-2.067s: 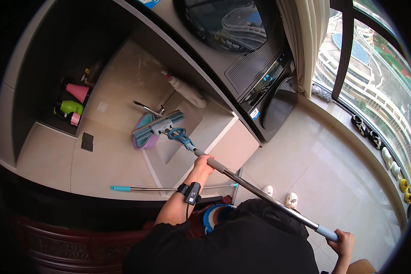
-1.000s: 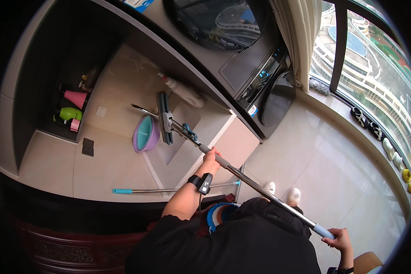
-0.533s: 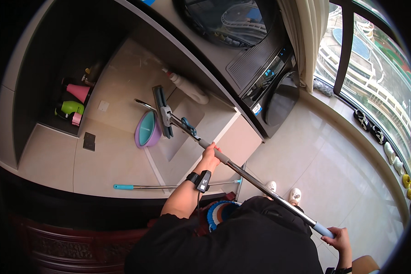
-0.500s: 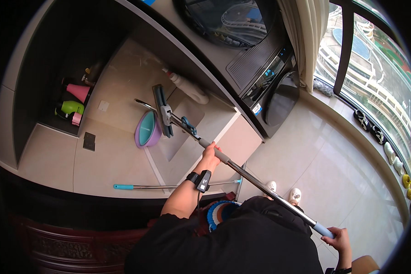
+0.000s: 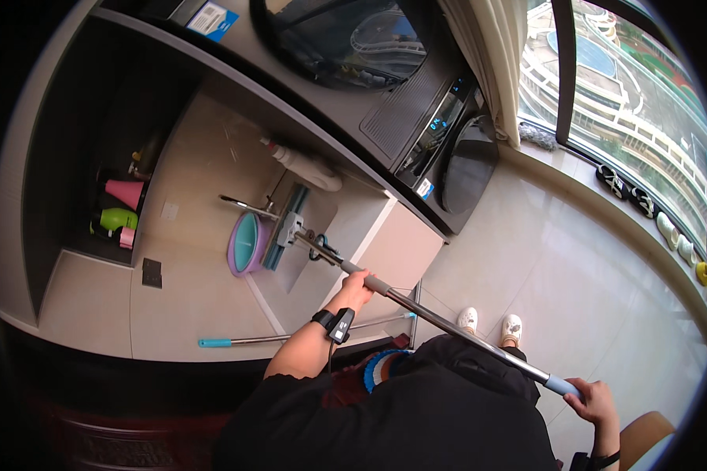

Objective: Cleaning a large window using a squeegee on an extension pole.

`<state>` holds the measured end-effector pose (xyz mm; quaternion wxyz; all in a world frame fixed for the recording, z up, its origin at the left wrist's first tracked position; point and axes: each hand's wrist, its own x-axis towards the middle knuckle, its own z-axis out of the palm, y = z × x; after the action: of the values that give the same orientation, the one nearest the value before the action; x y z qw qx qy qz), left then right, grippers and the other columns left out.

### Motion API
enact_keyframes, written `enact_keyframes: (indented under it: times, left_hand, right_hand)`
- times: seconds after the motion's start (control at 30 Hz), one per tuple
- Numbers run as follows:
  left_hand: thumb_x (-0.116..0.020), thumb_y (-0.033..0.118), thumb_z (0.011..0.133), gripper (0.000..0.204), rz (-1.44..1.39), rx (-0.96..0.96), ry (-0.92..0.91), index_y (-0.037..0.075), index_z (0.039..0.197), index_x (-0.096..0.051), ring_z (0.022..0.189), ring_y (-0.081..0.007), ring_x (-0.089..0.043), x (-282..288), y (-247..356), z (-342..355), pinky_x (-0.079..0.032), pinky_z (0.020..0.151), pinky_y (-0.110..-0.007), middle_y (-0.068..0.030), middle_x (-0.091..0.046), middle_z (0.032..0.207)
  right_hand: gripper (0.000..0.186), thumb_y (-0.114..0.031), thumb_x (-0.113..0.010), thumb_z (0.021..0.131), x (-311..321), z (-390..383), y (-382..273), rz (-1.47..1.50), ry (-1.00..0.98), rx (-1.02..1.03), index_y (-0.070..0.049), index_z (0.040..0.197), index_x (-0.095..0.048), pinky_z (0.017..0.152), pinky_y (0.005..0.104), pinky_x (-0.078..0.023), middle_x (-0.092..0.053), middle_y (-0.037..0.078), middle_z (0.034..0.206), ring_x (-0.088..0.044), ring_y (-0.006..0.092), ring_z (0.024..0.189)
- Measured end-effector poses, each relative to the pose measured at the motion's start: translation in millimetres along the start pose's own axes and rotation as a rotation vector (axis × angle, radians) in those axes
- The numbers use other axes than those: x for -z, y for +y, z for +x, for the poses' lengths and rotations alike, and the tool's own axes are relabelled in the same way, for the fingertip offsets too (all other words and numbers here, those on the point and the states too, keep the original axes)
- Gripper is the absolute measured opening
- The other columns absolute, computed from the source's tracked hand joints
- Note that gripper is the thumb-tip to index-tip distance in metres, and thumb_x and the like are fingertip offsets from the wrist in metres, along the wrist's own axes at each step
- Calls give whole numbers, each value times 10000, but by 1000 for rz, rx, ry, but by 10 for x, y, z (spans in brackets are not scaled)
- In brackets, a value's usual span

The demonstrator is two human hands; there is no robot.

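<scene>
My left hand (image 5: 357, 288) is closed around the grey grip of a steel-poled sponge mop (image 5: 445, 324); my right hand (image 5: 593, 400) grips its pale blue end. The mop's blue-grey head (image 5: 283, 231) is angled over the sink (image 5: 310, 279), just right of a purple-and-teal basin (image 5: 242, 257). The basin sits below the chrome faucet (image 5: 236, 202). A white bottle (image 5: 306, 167) lies behind the sink. A second pole with a teal end (image 5: 247, 341) lies across the near part of the counter.
Stacked dark laundry machines (image 5: 463, 169) stand beyond the sink, with a dark niche holding pink and green bottles (image 5: 114, 220) on the left. Shoes (image 5: 611, 180) line the window ledge at right. Tiled floor (image 5: 526, 251) lies around my feet; dark carved furniture (image 5: 126, 439) is at bottom left.
The mop head has swung from flat across the basin to a steeper slant beside it and now sits slightly lower than a moment ago. Both hands stay on the pole; the view has shifted slightly.
</scene>
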<state>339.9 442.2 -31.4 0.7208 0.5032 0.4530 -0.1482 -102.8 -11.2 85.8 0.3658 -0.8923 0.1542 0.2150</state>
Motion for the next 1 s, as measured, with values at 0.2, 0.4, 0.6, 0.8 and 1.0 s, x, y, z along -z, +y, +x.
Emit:
enact_keyframes:
  times: [0.2, 0.4, 0.6, 0.8, 1.0]
  left_hand:
    - [-664, 70, 812, 249, 158, -28, 61, 68, 1011, -515, 846, -228, -569, 47, -123, -172, -491, 682, -347, -74, -561, 941]
    - [-708, 79, 773, 276, 248, -64, 121, 73, 982, -528, 865, -198, -551, 117, -10, -225, -469, 768, -344, -53, -555, 941]
    - [-751, 90, 728, 243, 299, -161, 117, 68, 880, -562, 710, -159, -538, 97, -67, -302, -441, 602, -275, -39, -564, 834]
    - [-786, 147, 685, 221, 335, -184, 1, 103, 734, -574, 520, -85, -461, 34, -274, -538, -352, 474, -231, 6, -545, 650]
    - [-680, 105, 730, 130, 332, -138, -125, 106, 733, -550, 506, -91, -430, -226, -324, -525, -336, 464, -223, 16, -508, 653]
  right_hand:
    - [404, -409, -734, 668, 99, 42, 62, -55, 21, 97, -181, 996, -676, 579, 345, -507, -631, 76, 620, -625, 277, 577]
    - [348, -391, -745, 655, 82, 166, 12, 64, -92, -2, -199, 940, -686, 572, 354, -505, -632, 69, 617, -626, 280, 581]
    - [309, -357, -744, 598, -67, 148, 71, -347, 84, -48, -104, 749, -652, 537, 377, -496, -580, 87, 535, -595, 299, 527]
    - [329, -375, -744, 591, 114, -37, 153, -184, -88, -104, -73, 647, -625, 535, 390, -486, -562, 123, 529, -578, 317, 515]
    - [344, -374, -731, 592, -51, -222, 311, -69, -139, -189, -58, 689, -636, 564, 400, -497, -582, 147, 568, -594, 331, 557]
